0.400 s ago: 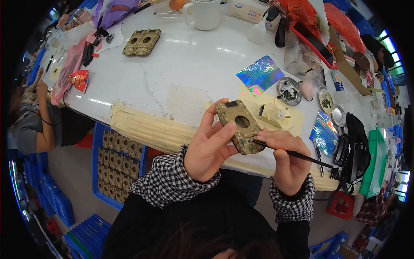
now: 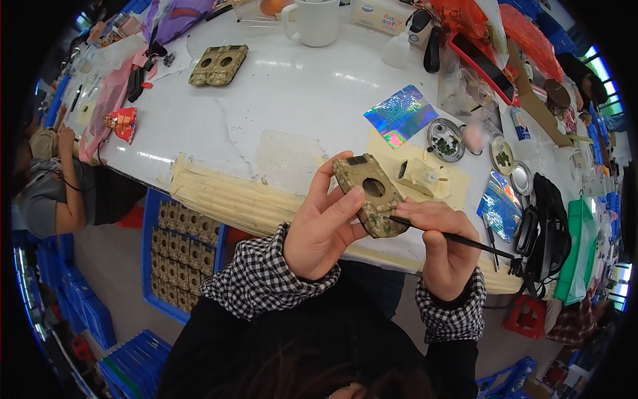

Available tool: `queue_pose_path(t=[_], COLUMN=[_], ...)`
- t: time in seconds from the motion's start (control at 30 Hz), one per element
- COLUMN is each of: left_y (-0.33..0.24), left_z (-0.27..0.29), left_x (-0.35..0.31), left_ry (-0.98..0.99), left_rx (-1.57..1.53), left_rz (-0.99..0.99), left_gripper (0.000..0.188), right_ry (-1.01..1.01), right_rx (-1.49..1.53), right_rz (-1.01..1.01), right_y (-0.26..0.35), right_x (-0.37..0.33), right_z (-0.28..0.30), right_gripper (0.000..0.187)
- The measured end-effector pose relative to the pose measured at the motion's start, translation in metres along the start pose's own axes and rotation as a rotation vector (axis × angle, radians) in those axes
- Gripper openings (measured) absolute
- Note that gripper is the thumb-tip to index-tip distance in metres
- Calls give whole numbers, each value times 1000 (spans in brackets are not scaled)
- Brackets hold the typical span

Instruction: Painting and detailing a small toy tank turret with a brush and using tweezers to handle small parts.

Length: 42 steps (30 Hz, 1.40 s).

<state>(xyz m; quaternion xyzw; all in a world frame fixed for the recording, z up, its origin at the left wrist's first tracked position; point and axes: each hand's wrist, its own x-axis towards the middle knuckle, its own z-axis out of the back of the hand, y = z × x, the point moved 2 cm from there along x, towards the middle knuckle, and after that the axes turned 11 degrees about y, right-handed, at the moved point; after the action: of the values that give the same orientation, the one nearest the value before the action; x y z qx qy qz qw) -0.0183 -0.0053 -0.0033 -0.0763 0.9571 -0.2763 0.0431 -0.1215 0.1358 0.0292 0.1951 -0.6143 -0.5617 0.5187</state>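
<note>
My left hand (image 2: 323,229) grips a camouflage-patterned toy tank hull (image 2: 381,205) with a round hole in its top, thumb on the upper face and fingers around the far side and underneath. In my right hand (image 2: 444,247) is a slim black stick-like tool (image 2: 468,241), pinched like a pen. Its tip meets the near right end of the hull; whether it is a brush or tweezers I cannot tell. Just beyond lies a pale yellow block with a white stub (image 2: 423,178). A round metal dish (image 2: 446,140) holds small dark green bits.
Two joined camouflage hulls (image 2: 218,65) lie at the far left, near a white mug (image 2: 311,23). Shiny holographic sheets (image 2: 401,116), a red-edged phone (image 2: 482,69) and a black bag (image 2: 550,223) crowd the right. A blue crate (image 2: 147,266) of hulls stands below left; another person's arm (image 2: 65,206) is beyond.
</note>
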Motion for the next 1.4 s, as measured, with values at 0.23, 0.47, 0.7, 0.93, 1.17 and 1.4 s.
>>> queue_pose_path(t=[0.23, 0.47, 0.7, 0.93, 1.17, 1.4], left_y=[0, 0, 0, 0, 1, 0], left_z=[1, 0, 1, 0, 1, 1], left_x=[0, 0, 1, 1, 1, 1], left_ry=[-1, -11, 2, 6, 6, -3], left_rx=[-1, 2, -9, -12, -22, -26], left_rz=[1, 1, 2, -4, 1, 0], left_gripper=[56, 56, 56, 56, 56, 55], right_ry=[-10, 1, 4, 5, 2, 12], right_rx=[23, -5, -4, 10, 14, 4], right_rz=[-2, -8, -7, -6, 5, -4], right_y=[-1, 0, -1, 0, -1, -1], right_x=[0, 0, -1, -1, -1, 0], right_z=[0, 0, 1, 2, 1, 1], right_gripper=[15, 15, 15, 15, 16, 15])
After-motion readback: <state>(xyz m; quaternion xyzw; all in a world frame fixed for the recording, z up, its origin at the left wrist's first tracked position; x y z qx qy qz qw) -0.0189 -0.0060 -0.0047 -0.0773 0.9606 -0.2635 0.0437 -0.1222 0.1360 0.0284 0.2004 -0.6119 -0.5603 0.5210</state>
